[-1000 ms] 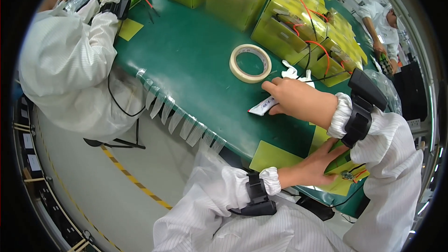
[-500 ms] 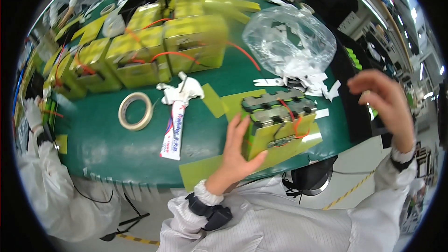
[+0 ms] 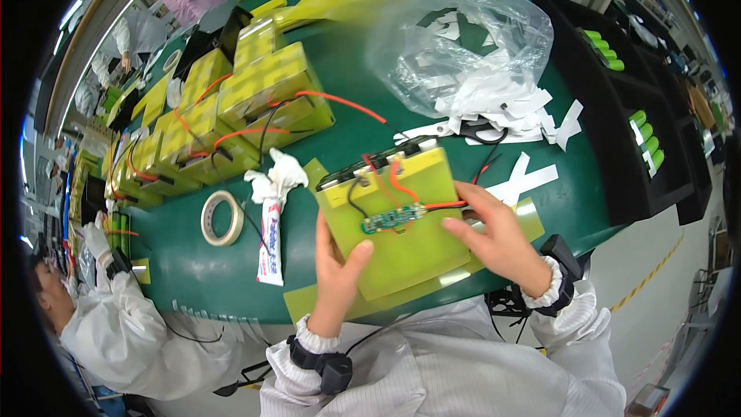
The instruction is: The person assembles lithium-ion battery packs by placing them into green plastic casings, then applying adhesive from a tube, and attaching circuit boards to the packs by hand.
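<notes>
Between my two hands stands a battery pack (image 3: 413, 251) faced with yellow-green sheet, tilted so its broad side faces me. A small green circuit board (image 3: 391, 218) with red and black wires sits on that side. My left hand (image 3: 338, 266) grips the pack's left edge, thumb on the front face. My right hand (image 3: 494, 235) holds its right edge, thumb in front, beside red and black wires that run out there. Metal strips and dark cell ends show along the pack's top. Most fingertips are hidden behind it.
Finished-looking yellow packs (image 3: 270, 93) with red wires line the back left. A tape roll (image 3: 221, 218), a white tube (image 3: 270, 243) and crumpled tissue (image 3: 276, 175) lie left. Clear plastic bag (image 3: 494, 38), paper scraps (image 3: 494, 112) and scissors (image 3: 485, 133) lie beyond. A co-worker (image 3: 116, 301) sits left.
My right hand has come in from the raised right side onto the pack. The pack has been tipped up, its board side now toward me. The view has turned.
</notes>
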`<move>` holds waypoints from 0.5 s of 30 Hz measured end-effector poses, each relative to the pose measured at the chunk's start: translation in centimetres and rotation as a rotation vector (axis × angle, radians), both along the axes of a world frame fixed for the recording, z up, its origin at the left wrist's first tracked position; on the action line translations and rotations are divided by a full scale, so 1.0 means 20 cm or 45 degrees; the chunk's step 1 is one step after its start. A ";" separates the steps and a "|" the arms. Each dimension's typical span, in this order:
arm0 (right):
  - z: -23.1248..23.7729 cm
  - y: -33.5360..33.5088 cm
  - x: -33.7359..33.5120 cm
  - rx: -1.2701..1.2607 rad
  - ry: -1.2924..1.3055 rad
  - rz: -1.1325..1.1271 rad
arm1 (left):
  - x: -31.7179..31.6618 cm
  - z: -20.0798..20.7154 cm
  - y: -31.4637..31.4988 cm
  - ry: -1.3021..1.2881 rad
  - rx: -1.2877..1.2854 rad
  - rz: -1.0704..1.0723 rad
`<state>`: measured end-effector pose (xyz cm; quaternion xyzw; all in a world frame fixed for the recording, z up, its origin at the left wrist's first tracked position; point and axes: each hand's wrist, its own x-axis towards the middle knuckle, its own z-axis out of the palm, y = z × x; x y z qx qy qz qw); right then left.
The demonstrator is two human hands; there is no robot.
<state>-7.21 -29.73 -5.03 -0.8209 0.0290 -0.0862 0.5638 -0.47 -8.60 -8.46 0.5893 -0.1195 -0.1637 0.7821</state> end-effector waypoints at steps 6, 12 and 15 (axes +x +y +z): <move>0.02 0.00 0.05 -0.065 0.109 -0.070 | 0.01 0.07 -0.07 0.310 0.005 0.113; -0.01 -0.03 0.12 -0.110 0.175 -0.001 | 0.06 0.11 -0.07 0.449 0.155 0.212; -0.03 -0.02 0.13 -0.020 0.148 0.074 | 0.07 0.12 -0.07 0.510 0.199 0.229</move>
